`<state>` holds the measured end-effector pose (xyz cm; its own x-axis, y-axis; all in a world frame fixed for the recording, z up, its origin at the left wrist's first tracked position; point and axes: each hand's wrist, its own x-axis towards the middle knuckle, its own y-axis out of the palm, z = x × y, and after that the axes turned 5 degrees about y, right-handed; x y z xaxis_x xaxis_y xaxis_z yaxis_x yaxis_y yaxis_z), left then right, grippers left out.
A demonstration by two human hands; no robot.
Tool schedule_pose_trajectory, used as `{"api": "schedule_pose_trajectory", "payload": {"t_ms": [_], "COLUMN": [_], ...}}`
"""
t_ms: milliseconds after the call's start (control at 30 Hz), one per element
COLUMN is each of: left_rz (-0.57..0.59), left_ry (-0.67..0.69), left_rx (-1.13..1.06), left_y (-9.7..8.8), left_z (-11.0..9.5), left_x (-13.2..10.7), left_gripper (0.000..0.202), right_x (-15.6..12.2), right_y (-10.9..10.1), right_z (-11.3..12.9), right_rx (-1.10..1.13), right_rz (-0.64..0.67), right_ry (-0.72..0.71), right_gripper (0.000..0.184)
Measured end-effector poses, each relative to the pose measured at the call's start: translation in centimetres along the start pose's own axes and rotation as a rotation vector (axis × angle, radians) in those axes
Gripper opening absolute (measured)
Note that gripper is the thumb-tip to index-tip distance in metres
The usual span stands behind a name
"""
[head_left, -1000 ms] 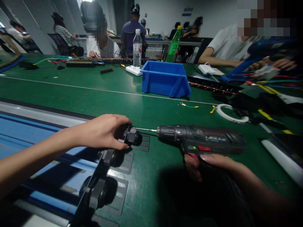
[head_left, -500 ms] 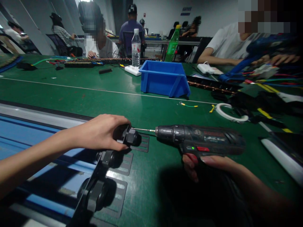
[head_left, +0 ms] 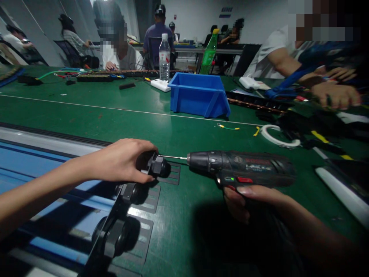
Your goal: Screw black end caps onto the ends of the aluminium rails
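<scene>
My right hand [head_left: 259, 196] is wrapped round the grip of a black cordless drill [head_left: 242, 165], a finger at its red trigger. A long thin bit [head_left: 173, 157] runs left from the chuck to the far end of a black bracket plate [head_left: 111, 215]. That plate carries several black cable glands [head_left: 113, 238] and stands along the end of a blue and silver metal housing [head_left: 52, 157]. My left hand [head_left: 127, 159] is closed round the plate's far end, thumb beside a cable gland. The exact spot where the bit tip meets the plate is too small to make out.
Slotted tabs [head_left: 144, 238] stick out from the plate over the green table [head_left: 115, 119]. Beyond stand a blue bin [head_left: 198, 100], a water bottle [head_left: 164, 57] and a green bottle [head_left: 209, 54]. A white ring [head_left: 279, 142] and wires lie right. Co-workers sit across the table.
The drill and both my hands keep nearly the same place, with a slight shift of the view. At the far right, a co-worker's arm has reached forward over the wires.
</scene>
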<state>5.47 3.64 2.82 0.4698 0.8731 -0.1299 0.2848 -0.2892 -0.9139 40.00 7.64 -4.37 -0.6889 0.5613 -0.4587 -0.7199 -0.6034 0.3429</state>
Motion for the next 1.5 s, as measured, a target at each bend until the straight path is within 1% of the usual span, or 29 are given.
{"api": "schedule_pose_trajectory", "payload": {"t_ms": [67, 133, 367, 500, 667, 733, 867, 967, 1033, 1167, 1300, 1367, 1500], "left_rz": [-0.001, -0.002, -0.005, -0.006, 0.002, -0.013, -0.073, -0.122, -0.143, -0.167, -0.169, -0.169, -0.173], "left_ry": [0.000, 0.000, -0.008, -0.001, 0.004, -0.001, 0.032, 0.056, 0.064, 0.080, 0.087, 0.087, 0.096], "left_rx": [0.000, -0.001, -0.007, -0.033, -0.047, -0.055, -0.088, -0.083, -0.065, -0.038, -0.028, -0.024, -0.017], "left_y": [0.0, 0.0, 0.1, 0.2, 0.2, 0.3, 0.6, 0.9, 1.1, 1.4, 1.5, 1.5, 1.6], "left_z": [0.0, 0.0, 0.0, 0.2, 0.6, 0.8, 1.0, 1.1, 1.1, 1.4, 1.7, 1.8, 1.8], "left_x": [0.0, -0.1, -0.1, -0.1, -0.3, -0.2, 0.1, 0.2, 0.2, 0.2, 0.2, 0.3, 0.3], "left_gripper": [0.042, 0.042, 0.045, 0.046, 0.058, 0.058, 0.046, 0.047, 0.046, 0.043, 0.042, 0.041, 0.041], "right_x": [0.0, -0.2, -0.8, -0.7, -0.6, -0.7, -1.0, -1.2, -1.3, -1.4, -1.1, -0.9, -0.8], "right_y": [-0.3, -0.5, -0.1, -0.2, -0.2, 0.0, 0.3, 0.5, 0.6, 0.7, 0.1, -0.2, -0.2], "right_z": [0.1, 0.2, 0.6, 0.5, 0.5, 0.7, 0.9, 1.0, 1.1, 1.0, 0.4, 0.1, 0.0], "right_rx": [0.041, 0.067, 0.067, 0.069, 0.041, 0.029, 0.074, 0.149, 0.220, 0.347, 0.385, 0.388, 0.429], "right_rz": [0.048, 0.063, 0.032, 0.056, 0.069, 0.068, 0.031, 0.001, -0.042, -0.114, -0.107, -0.126, -0.186], "right_ry": [0.067, 0.096, 0.087, 0.098, 0.056, 0.044, 0.063, 0.061, 0.067, 0.074, 0.008, 0.006, -0.010], "right_gripper": [0.034, 0.035, 0.034, 0.039, 0.038, 0.038, 0.035, 0.033, 0.031, 0.026, 0.021, 0.019, 0.024]}}
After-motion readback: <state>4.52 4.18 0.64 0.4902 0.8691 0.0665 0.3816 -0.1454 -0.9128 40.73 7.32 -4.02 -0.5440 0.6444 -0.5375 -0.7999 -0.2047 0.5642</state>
